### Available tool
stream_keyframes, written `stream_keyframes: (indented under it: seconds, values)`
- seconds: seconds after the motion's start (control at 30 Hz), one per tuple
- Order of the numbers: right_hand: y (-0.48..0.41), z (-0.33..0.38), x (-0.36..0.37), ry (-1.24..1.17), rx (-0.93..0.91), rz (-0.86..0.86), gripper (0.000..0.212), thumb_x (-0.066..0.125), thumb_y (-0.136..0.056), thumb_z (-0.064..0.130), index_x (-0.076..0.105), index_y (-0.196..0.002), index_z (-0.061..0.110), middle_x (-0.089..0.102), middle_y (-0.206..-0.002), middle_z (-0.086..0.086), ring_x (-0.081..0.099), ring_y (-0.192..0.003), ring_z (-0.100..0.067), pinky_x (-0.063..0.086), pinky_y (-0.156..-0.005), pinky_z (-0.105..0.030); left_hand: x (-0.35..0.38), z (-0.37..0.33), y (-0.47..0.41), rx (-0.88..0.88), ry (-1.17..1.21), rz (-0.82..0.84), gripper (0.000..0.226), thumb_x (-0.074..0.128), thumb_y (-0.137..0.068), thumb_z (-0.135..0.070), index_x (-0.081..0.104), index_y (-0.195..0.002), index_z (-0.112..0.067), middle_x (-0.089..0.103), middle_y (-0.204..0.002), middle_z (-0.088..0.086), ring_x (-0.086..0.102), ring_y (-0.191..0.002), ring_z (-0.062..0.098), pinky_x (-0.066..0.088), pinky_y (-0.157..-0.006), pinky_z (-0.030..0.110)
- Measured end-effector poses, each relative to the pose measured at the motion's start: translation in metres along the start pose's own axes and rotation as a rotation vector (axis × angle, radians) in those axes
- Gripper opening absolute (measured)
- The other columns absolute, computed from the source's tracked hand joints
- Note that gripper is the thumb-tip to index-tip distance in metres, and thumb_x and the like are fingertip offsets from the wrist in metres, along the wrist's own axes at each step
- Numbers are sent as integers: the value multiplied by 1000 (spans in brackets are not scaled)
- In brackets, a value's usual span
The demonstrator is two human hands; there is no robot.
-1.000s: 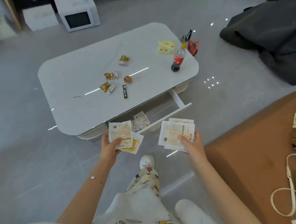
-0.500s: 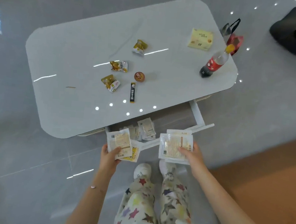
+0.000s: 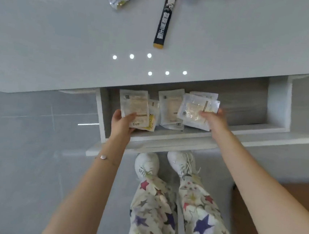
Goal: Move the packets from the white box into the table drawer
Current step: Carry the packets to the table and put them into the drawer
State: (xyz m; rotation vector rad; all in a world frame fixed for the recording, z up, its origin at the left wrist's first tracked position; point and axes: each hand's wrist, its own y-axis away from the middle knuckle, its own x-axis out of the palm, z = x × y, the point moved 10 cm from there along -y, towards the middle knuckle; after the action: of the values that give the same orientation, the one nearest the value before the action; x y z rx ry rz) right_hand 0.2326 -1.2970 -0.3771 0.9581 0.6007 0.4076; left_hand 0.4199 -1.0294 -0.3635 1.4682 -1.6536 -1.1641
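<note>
L hand [image 3: 122, 122] pinches its packet stack [image 3: 134, 103], thumb on top, over the drawer's [image 3: 277, 102] L end, while R hand's [image 3: 214, 119] curled fingers grip a 2nd stack [image 3: 196, 109] over the drawer's middle, above loose packets [image 3: 169, 107] lying inside, so both prob. just need lowering & letting go.

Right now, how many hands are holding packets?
2. The left hand grips one bunch over the left end of the drawer; the right hand holds another bunch near its middle. Loose packets lie between them; overlaps may hide more.
</note>
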Motion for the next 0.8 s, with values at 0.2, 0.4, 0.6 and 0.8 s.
stream_keyframes:
  seconds: [0.2, 0.4, 0.6, 0.8]
  values:
    - [-20, -5, 20, 144, -33, 53, 39, 70, -81, -1, 60, -116, 12, 65, -109, -3, 63, -100, -20, 53, -84, -33, -3, 6, -26, 46, -131, -28, 27, 66, -86, -3, 53, -106, -16, 64, -104, 3, 65, -99, 26, 56, -86, 43]
    - [19, 22, 9, 237, -155, -13, 49, 68, -84, 4, 48, -129, 10, 57, -110, 2, 54, -95, -12, 41, -60, -13, -6, -36, 17, 335, -427, -85, 47, 67, -86, -15, 47, -129, -19, 53, -122, -5, 53, -112, 14, 45, -92, 28]
    - [120, 94, -3, 441, -403, 22, 54, 64, -87, 10, 43, -137, 14, 54, -116, 6, 52, -96, -5, 39, -75, -9, -7, -92, 109, 590, -689, -44, 50, 65, -89, -24, 47, -135, -19, 53, -132, -2, 50, -113, 8, 43, -86, 12]
    - [258, 190, -7, 499, -568, 183, 40, 53, -94, 16, 48, -133, 27, 53, -130, 3, 51, -113, -11, 42, -82, -21, -13, -163, 253, 787, -933, -82, 47, 61, -91, -32, 48, -135, -22, 54, -133, -3, 48, -120, 18, 36, -97, 27]
